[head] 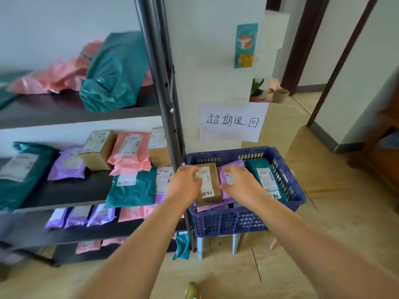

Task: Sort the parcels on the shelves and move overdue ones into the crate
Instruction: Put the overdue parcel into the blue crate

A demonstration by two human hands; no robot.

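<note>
Head view looks down two bare forearms to a blue slatted crate (226, 223) standing on a pale stool (200, 247). The left fingers (191, 169) are curled over the top left edge of a brown box (210, 186), grasping it as it lies label up on other parcels in the crate. The right fingers (234, 170) are bent over a purple mailer (236, 163) just right of the box, thumb against the box's right edge; whether they grasp anything I cannot tell. Right of those fingers, a teal mailer (266, 178) with a white label and a handwritten tag lies along the crate's right wall. Above the fingers, a handwritten paper sign (232, 121) hangs on the wall. Left of the left fingers, the shelves (71, 190) carry teal, purple and pink mailers and brown boxes.
</note>
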